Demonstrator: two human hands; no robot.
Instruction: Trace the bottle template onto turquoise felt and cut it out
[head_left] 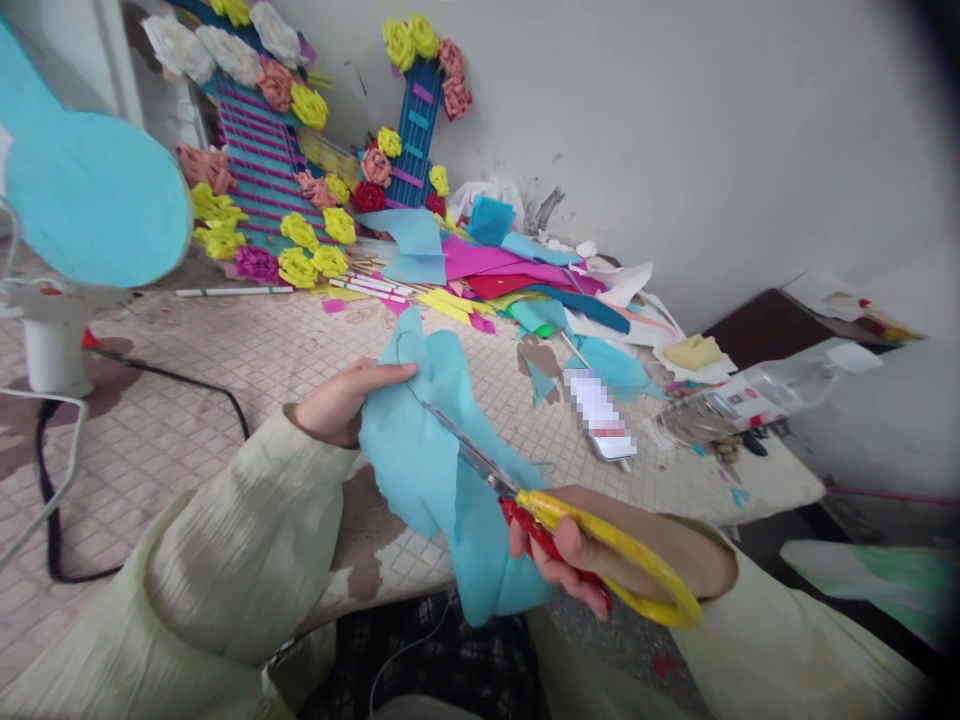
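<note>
My left hand [341,400] pinches a sheet of light-blue crepe paper [420,470], thumb on top and the other fingers hidden behind it. A dark curved line is drawn near the sheet's upper end. My right hand [577,555] is wrapped round the handles of a pair of scissors [517,490], one yellow and one red. Their metal blades point up and to the left, lying in the paper along a cut. The lower part of the sheet hangs over the table's front edge.
Paper scraps [510,265] in many colours heap along the wall. Guitar-like shapes with paper flowers [255,160] lean at the back. A phone [600,415] and a plastic bottle [750,395] lie at right. At left stand a light-blue rounded shape [97,195] and a black cable [225,385].
</note>
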